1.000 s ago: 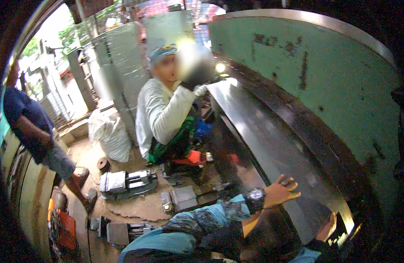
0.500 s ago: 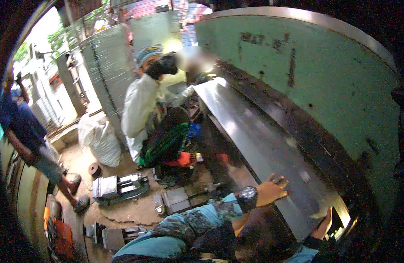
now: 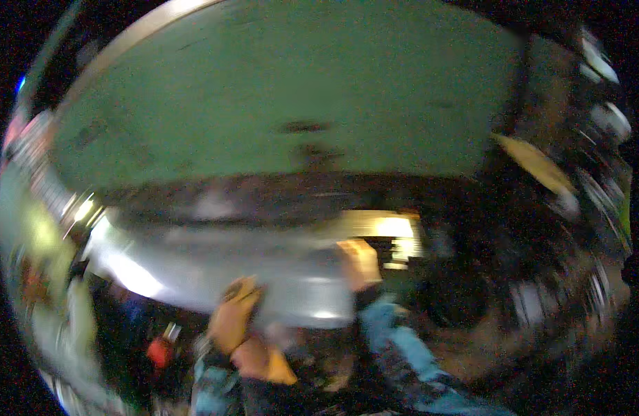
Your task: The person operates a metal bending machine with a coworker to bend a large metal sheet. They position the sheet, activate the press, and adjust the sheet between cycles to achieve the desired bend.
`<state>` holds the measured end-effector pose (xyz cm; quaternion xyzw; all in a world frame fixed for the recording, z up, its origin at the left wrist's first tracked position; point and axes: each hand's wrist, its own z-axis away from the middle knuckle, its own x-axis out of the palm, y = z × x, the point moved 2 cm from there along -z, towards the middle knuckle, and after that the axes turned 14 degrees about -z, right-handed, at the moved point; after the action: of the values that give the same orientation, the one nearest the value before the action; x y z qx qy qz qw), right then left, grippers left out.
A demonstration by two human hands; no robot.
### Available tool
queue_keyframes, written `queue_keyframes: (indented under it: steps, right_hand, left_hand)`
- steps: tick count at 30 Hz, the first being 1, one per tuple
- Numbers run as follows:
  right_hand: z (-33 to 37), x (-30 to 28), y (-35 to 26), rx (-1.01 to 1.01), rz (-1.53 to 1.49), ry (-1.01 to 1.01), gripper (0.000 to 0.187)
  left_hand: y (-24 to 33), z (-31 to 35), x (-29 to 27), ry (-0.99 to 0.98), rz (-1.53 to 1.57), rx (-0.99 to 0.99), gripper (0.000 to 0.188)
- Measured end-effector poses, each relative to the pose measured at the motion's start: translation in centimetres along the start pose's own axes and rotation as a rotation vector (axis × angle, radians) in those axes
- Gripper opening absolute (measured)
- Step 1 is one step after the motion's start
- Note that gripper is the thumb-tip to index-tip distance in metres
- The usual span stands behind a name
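A long grey metal sheet (image 3: 292, 267) stretches across the lower middle of the head view, with bright glare toward its left end. My left hand (image 3: 233, 317) is at its near edge, the fingertips over the surface. At the sheet's right end is my right hand (image 3: 362, 265), touching or just beside that end. Motion smears the fingers of both hands, so their grip cannot be made out. Beyond the right hand sits a brightly lit, yellowish slotted thing (image 3: 396, 236), too blurred to name.
A large green panel (image 3: 264, 104) rises behind the sheet, with a dark ledge (image 3: 278, 194) along its foot. A red thing (image 3: 160, 352) lies at the lower left. On the right are a yellowish strip (image 3: 534, 163) and dark, blurred clutter.
The view has swung to the right, so the sheet now runs sideways and the green panel fills the top. The crouching person has shifted to the blurred left rim. Both hands stay near the sheet.
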<state>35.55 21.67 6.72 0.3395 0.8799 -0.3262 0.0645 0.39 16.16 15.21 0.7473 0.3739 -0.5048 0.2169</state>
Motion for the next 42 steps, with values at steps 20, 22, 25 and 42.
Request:
queue_keyframes:
  steps: [20, 22, 25, 42]
  right_hand:
    - [-0.3, 5.0, 1.1, 0.584, -0.678, 0.084, 0.014]
    - [0.1, 3.8, 0.4, 0.48, -0.575, 0.101, 0.013]
    - [0.1, 2.1, -0.9, 0.45, -0.782, 0.269, 0.013]
    - [1.1, 1.9, -3.2, 0.924, -1.135, 0.392, 0.007]
  left_hand:
    - [0.7, 2.7, -1.0, -0.021, 0.145, 0.221, 0.072]
    - [0.1, 2.1, 0.4, -0.217, 0.179, -0.075, 0.065]
    - [0.4, 1.6, 0.2, -0.148, 0.035, -0.037, 0.066]
    - [1.3, 0.7, -0.8, -0.287, -0.11, -0.016, 0.085]
